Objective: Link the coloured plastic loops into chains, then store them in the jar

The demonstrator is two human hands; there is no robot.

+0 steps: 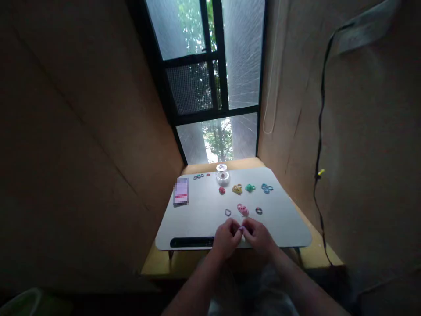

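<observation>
Band [242, 228], one small purple piece, is sitting between the left hand [226, 237] and the right hand [259, 237], each grip pinching it over the near part of the worktop [204, 217]. Its long axis seems to be running from hand to hand; its ends are showing too small to read. Beyond, one pink pile [243, 210] is lying between two rings, one pale ring [225, 213] and one dark ring [258, 213]. Four piles are forming a row behind: red pile [222, 190], yellow pile [237, 190], green pile [249, 188], blue pile [266, 190].
</observation>
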